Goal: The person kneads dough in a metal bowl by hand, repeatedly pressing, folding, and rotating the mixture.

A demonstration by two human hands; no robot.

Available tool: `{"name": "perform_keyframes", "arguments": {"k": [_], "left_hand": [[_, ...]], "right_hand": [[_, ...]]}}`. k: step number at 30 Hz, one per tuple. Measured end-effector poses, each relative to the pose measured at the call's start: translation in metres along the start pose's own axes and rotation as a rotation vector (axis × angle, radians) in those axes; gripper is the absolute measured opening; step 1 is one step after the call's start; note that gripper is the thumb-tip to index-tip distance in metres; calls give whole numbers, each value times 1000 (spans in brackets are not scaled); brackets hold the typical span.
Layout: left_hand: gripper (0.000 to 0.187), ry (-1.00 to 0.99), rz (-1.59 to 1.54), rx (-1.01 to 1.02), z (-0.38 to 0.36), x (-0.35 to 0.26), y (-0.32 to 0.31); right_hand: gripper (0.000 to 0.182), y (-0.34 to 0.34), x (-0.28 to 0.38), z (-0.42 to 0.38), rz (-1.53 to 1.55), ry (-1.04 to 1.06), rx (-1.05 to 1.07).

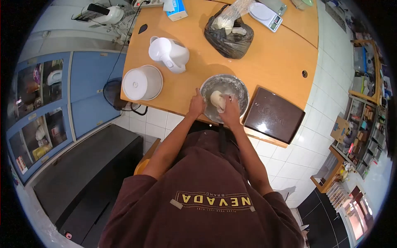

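Observation:
A metal mixing bowl (236, 84), its inside smeared with white flour, sits at the table's near edge. My left hand (197, 104) grips the bowl's left rim, thumb pointing away from me. Inside the bowl, my right hand (230, 108) is closed on a pale lump of dough (216, 99). The fingers partly cover the dough, so its right side is hidden. Just right of the bowl lies a dark rectangular baking tray (273, 115) with a shiny surface.
On the wooden table (188, 25), a white lidded tub (142, 82) and a white electric kettle (168, 53) stand to the left. Farther back are a black plastic bag (229, 39), a kitchen scale (264, 15) and a tissue box (177, 10).

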State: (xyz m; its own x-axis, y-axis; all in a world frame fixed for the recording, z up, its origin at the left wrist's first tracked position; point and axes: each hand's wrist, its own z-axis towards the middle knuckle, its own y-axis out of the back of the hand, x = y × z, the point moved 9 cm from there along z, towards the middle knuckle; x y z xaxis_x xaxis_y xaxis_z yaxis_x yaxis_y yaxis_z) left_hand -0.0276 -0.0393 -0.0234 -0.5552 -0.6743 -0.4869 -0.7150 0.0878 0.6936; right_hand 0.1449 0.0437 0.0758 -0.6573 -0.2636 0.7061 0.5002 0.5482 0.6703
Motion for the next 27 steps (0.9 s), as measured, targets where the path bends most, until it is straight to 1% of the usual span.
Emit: {"name": "perform_keyframes", "arguments": {"k": [1,3,4,5,7,8,10,11,13,14,17,19,21,22,24,27], "left_hand": [[91,-21,6,6,2,-4,0],[92,-51,-47,-8,0,-8,4],[92,-67,-72,-12,-2,-10,7],[92,-53,-108,16,-3,-10,6],[91,-28,-175,66,0,-9,4],[91,-55,-158,48,3,-9,5],[91,-96,-125,10,3,-7,4],[92,-76,-148,39,4,-3,-1],[92,-35,-189,99,3,-5,2],[92,-43,-156,90,1,-8,6],[90,-96,-90,75,3,-10,10],[89,-158,-103,84,5,-11,8],[87,-143,-27,123,-2,-12,3],[86,-134,14,144,-8,-12,0],[85,-84,-35,145,-11,-12,0],[82,-78,-55,125,-7,-9,-2]], "right_hand": [[57,7,13,3,-127,13,-8],[55,2,21,8,-309,58,52],[54,-2,20,10,-399,77,85],[51,-12,8,11,-420,87,65],[47,-12,3,10,-448,154,-55],[45,-11,2,12,-463,193,-115],[43,0,4,22,-407,158,-230],[42,4,5,25,-377,141,-283],[44,3,-1,33,-309,-24,-161],[45,1,-5,35,-274,-107,-103],[44,-20,-21,34,-411,-100,-188],[43,-41,-26,30,-443,-90,-97],[42,-54,-18,18,-466,-56,-29],[39,-62,-12,7,-503,-15,-48],[32,-79,-1,-7,-577,70,-94],[30,-101,-1,-23,-593,70,6]]}}
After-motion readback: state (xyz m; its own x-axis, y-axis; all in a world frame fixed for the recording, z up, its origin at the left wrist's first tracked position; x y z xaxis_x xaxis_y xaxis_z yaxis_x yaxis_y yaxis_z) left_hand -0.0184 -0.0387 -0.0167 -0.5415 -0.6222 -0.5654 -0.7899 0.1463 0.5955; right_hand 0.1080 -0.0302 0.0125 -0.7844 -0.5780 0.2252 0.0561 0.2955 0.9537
